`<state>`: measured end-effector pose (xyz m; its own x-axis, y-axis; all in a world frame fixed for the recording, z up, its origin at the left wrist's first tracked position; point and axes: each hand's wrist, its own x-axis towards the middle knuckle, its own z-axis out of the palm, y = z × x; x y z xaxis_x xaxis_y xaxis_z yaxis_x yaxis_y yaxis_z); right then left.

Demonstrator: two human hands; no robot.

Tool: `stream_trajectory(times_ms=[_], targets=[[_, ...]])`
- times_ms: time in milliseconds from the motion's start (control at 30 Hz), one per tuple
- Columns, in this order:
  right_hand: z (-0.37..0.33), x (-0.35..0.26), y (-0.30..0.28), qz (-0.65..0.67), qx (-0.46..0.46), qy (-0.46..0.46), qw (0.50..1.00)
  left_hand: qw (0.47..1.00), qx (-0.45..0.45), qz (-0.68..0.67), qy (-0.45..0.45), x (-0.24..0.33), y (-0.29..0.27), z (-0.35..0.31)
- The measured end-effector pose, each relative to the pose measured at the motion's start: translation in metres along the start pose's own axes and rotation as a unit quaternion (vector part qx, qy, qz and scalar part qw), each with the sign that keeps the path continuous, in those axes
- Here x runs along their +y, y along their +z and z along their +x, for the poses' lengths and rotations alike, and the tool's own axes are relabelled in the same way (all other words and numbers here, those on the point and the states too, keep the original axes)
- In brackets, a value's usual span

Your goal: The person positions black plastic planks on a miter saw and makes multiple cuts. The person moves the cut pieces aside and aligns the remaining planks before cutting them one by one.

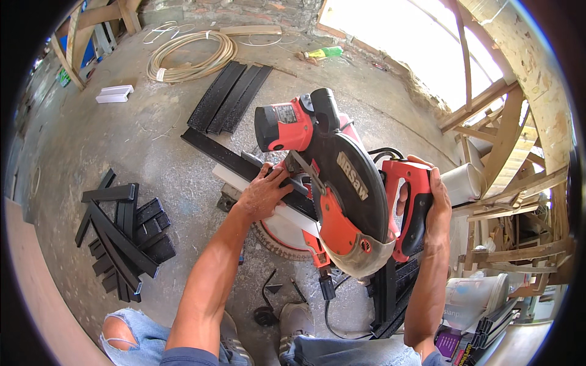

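Note:
A red and black miter saw (349, 177) stands on the floor in front of me, its head raised over a round base (282, 239). My right hand (437, 204) is wrapped around the saw's red and black handle (417, 195). A long black profile bar (221, 152) lies across the saw base, running to the far left. My left hand (264, 194) is closed over this bar and presses it down, left of the blade guard (357, 241). Beside the bar, on my side, runs a white strip (231, 178). The guard and saw head hide the bar's right end.
Cut black profile pieces (125, 235) are heaped at left. Longer black profiles (229, 97) lie beyond the saw, near a coiled hose (192, 58). A tape measure (265, 316) rests by my shoes. Buckets (473, 299) and wooden framing (519, 250) stand at right.

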<state>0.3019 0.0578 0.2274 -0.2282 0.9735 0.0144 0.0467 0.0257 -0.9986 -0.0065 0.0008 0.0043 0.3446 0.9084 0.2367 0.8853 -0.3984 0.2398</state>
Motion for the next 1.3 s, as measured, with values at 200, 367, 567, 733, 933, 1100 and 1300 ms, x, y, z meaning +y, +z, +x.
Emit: stream_trajectory(times_ms=[200,367,567,733,933,1100,1300], targets=[[0.011,-0.012,0.001,0.021,-0.014,0.015,1.0,1.0,-0.018,0.007,-0.008,-0.001,0.003,0.0],[0.016,-0.014,0.0,0.016,-0.04,0.025,0.999,0.999,-0.029,0.026,-0.002,-0.003,-0.001,-0.003],[0.015,-0.016,0.001,0.03,-0.028,0.044,0.998,0.999,-0.029,0.028,-0.001,0.0,-0.001,0.0],[0.018,-0.015,-0.004,0.028,-0.044,0.036,0.998,0.999,-0.044,0.03,-0.006,0.001,-0.004,0.003],[0.02,-0.015,-0.003,0.039,-0.061,0.022,0.997,0.998,-0.047,0.036,-0.005,0.0,-0.003,0.001],[0.03,-0.027,0.005,0.001,-0.027,0.028,0.999,0.997,-0.065,0.047,-0.009,0.001,-0.004,0.004],[0.033,-0.035,0.012,-0.01,-0.019,0.038,0.999,0.997,-0.057,0.051,-0.004,0.0,-0.004,0.001]])
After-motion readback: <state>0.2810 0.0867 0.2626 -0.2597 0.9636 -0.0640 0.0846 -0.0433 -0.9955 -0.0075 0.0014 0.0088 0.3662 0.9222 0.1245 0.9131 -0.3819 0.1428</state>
